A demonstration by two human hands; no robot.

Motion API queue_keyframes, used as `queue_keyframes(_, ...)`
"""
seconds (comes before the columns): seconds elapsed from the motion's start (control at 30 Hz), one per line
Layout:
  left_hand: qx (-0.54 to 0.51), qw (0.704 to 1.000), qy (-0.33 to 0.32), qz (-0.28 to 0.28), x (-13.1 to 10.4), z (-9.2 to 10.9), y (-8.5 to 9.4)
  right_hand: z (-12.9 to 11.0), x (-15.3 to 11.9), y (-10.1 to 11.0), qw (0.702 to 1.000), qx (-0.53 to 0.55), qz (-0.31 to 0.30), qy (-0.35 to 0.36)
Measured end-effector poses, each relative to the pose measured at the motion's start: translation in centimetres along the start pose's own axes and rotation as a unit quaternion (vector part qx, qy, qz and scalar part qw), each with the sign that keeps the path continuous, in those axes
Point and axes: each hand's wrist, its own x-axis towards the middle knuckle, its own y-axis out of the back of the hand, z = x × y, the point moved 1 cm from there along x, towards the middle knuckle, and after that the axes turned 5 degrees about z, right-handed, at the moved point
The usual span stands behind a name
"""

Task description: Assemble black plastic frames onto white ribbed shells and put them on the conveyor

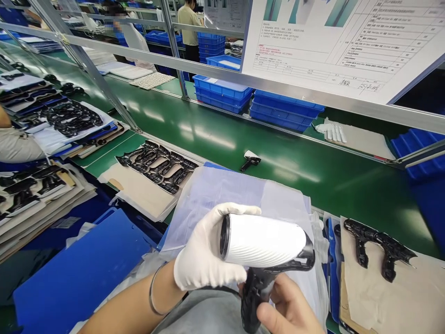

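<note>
A hair dryer housing (pixel 266 241) with a white ribbed barrel and a black handle is held up in front of me, barrel lying across the view. Wrapped around the barrel's left end, my left hand (pixel 212 250) wears a white glove, its thumb and fingers above and below. The bare right hand (pixel 288 304) grips the black handle from the right, partly cut off by the lower edge. Beneath the housing lies a sheet of pale translucent plastic (pixel 236 190).
Black handle shells (pixel 160 164) lie in rows on cardboard at the left; two black shells (pixel 378 243) rest at the right. Another white-and-black housing (pixel 251 159) sits on the green conveyor (pixel 208 139). A metal rail (pixel 215 69), blue crates (pixel 222 95) and an instruction sheet (pixel 313 74) stand beyond.
</note>
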Motion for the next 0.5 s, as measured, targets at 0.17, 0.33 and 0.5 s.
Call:
queue_keyframes(0.17, -0.006, 1.0, 0.016, 0.018, -0.5, 0.6, -0.5, -0.1, 0.4, 0.5, 0.993, -0.1, 0.064, 0.004)
queue_keyframes(0.33, -0.064, 0.992, 0.088, 0.068, -0.8, 0.5, -1.0, -0.6, 1.3, 0.7, 0.99, -0.116, 0.027, 0.072)
queue_keyframes(0.5, -0.103, 0.987, 0.103, 0.063, -1.0, 0.4, -1.6, 0.1, 2.3, 2.3, 0.975, -0.159, 0.025, 0.155)
